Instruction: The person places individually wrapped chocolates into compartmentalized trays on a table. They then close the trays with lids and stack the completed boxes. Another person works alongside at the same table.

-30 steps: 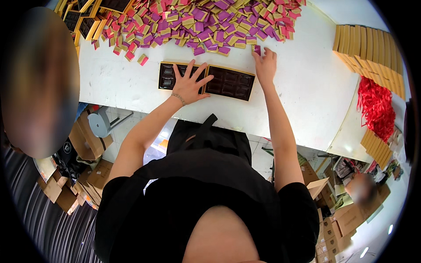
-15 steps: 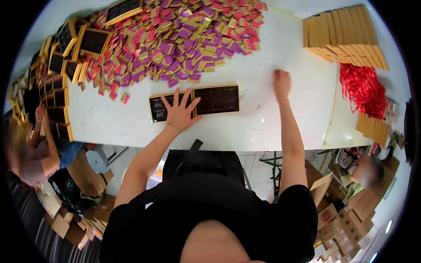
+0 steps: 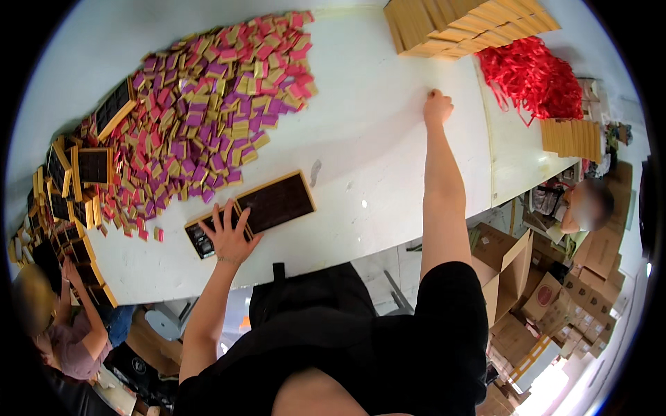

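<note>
A gold-edged box (image 3: 281,201) with a dark brown inside lies opened flat on the white table, slightly tilted in view. My left hand (image 3: 230,243) rests on its left half, fingers spread flat over the moulded dark tray (image 3: 201,240). Far out to the right, over the table, my right arm is stretched forward. My right hand (image 3: 438,109) is closed with its fingers curled in; a small dark spot shows at the fingertips, too small to name.
Small wrapped pieces (image 3: 215,118) in pink, purple and gold heap at the back left. More dark-lined boxes (image 3: 95,166) pile up beside them, where a co-worker's hands (image 3: 69,270) are busy. Stacked gold boxes (image 3: 465,28) and tangled red ribbon (image 3: 531,76) occupy the back right.
The view has swung to the right, so the table now slants. My right arm reaches farther forward, its hand still closed. My left hand stays spread on the box.
</note>
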{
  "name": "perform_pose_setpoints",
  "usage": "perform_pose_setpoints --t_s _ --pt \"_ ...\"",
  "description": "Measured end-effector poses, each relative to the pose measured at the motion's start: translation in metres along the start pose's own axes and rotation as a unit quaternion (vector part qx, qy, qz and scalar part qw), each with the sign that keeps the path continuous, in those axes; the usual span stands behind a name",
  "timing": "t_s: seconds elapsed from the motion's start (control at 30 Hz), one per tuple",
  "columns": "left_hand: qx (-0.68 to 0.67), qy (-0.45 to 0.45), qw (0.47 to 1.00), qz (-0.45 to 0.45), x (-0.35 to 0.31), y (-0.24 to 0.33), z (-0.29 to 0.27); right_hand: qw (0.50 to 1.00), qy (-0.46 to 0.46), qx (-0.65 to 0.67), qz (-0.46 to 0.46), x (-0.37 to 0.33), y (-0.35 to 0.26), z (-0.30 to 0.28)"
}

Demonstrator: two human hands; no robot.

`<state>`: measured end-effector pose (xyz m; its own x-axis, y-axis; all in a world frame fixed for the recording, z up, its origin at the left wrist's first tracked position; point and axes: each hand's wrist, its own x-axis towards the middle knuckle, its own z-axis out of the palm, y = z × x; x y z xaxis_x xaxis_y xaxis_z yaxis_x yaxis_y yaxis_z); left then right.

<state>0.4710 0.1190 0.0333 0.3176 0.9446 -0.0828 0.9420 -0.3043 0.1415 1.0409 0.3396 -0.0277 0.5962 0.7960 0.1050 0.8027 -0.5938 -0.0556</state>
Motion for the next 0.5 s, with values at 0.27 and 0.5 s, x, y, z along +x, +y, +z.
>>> perform_pose_setpoints --t_s 0.27,0.5 --pt "-0.005 -0.002 1.000 -0.002 0.001 0.009 0.000 0.974 0.058 0.203 0.087 0.020 0.047 -0.044" --pt "0.007 0.011 1.000 -0.015 0.002 0.002 -0.001 0.984 -0.009 0.147 -0.096 -0.006 0.055 -0.013"
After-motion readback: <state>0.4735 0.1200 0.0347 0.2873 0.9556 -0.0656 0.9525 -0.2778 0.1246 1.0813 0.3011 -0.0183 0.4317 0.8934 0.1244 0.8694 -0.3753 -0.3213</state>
